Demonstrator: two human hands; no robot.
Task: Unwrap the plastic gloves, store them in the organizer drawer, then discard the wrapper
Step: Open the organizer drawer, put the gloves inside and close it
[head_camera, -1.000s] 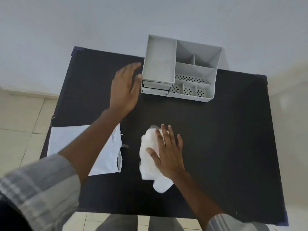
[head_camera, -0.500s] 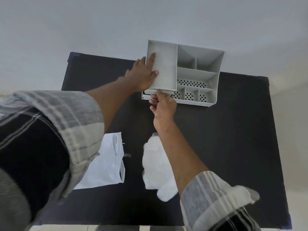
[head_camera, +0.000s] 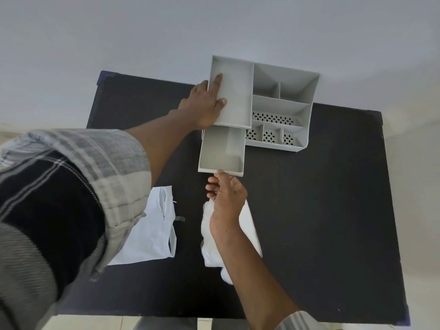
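A grey plastic organizer [head_camera: 281, 108] stands at the far edge of the black table. Its drawer [head_camera: 222, 152] is pulled out toward me and looks empty. My left hand [head_camera: 204, 106] lies flat on the organizer's left top corner, bracing it. My right hand [head_camera: 226, 198] grips the drawer's front lip from below with curled fingers. The bundle of white plastic gloves [head_camera: 247, 232] lies on the table under my right wrist, partly hidden by the forearm. The torn white wrapper [head_camera: 152, 232] lies flat to the left of the gloves.
The black table [head_camera: 333, 210] ends close to a pale wall behind the organizer. The organizer's right side has several open compartments, some with perforated floors. Tiled floor shows past the table's left and near edges.
My right hand left the gloves, took the drawer's front and pulled the drawer out toward me. My left hand moved onto the organizer's top and stays pressed there.
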